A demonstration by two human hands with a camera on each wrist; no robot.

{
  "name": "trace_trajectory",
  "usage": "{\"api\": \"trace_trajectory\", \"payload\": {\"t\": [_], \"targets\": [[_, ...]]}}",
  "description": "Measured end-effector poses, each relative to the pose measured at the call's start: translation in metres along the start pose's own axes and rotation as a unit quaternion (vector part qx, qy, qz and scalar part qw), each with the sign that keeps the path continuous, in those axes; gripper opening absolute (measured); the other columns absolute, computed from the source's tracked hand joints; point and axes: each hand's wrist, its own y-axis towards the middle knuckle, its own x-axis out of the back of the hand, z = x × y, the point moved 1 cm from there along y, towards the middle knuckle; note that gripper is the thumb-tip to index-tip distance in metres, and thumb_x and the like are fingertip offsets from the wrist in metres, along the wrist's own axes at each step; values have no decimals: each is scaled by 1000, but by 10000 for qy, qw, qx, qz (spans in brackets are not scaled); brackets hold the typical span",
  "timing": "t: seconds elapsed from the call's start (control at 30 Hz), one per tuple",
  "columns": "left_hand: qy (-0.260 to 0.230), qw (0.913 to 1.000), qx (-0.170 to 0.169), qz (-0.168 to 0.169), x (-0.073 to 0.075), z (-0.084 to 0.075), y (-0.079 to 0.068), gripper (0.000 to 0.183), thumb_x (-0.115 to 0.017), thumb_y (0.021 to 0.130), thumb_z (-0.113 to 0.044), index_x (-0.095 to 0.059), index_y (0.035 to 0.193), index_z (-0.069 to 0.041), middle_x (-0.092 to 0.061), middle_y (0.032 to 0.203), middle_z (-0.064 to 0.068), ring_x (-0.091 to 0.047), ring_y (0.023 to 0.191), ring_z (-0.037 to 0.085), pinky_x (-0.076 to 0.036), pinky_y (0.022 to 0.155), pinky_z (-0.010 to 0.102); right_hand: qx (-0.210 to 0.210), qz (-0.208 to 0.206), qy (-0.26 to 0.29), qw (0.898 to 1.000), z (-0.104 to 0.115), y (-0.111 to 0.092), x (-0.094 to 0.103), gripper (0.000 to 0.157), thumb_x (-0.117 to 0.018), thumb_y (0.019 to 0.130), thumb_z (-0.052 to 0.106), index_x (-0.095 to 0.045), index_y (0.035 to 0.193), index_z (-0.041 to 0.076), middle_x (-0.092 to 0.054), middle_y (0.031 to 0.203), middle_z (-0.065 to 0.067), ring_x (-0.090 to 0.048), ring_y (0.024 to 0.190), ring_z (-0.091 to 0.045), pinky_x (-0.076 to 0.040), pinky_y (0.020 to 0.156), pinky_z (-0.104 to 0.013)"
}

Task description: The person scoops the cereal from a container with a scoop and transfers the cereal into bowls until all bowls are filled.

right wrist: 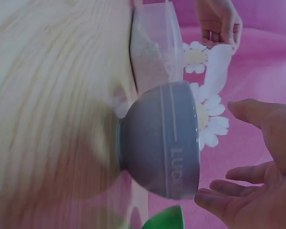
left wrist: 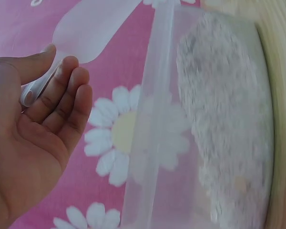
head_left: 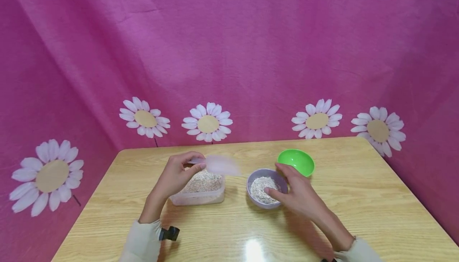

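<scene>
My left hand (head_left: 175,175) pinches the handle of a translucent plastic scoop (head_left: 224,165) between thumb and fingers. The scoop is raised above a clear rectangular tub (head_left: 201,199) of oat flakes (head_left: 205,181) and looks blurred in the head view. To the right stands a purple-grey bowl (right wrist: 155,143), upright on the table and partly filled with pale flakes (head_left: 262,189). Over the bowl's right side is my right hand (head_left: 299,192), thumb and fingers spread. One of its fingertips is at the rim in the right wrist view; firm contact is hard to tell.
Behind the purple-grey bowl, slightly right, sits a bright green bowl (head_left: 297,161). Everything stands on a light wooden table (head_left: 215,234). A pink cloth (head_left: 229,55) printed with daisies hangs behind the table and along its sides.
</scene>
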Motion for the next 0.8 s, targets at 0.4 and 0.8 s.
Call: {"api": "trace_trajectory", "payload": {"t": [0.4, 0.8], "targets": [[378, 9978, 469, -261, 37, 30, -23, 16, -76, 101, -13, -76, 116, -9, -80, 100, 8, -75, 90, 21, -57, 76, 24, 56, 124, 195, 9997, 28, 16, -25, 77, -85, 91, 26, -52, 154, -4, -58, 155, -21, -58, 141, -41, -46, 118, -58], [999, 9930, 493, -395, 57, 53, -44, 15, -78, 99, -12, -76, 113, -6, -81, 97, 7, -71, 82, 10, -54, 71, 24, -86, 607, 526, 9967, 56, 29, -58, 81, -85, 92, 33, -49, 158, 2, -53, 161, -14, -65, 128, -35, -45, 120, -54]]}}
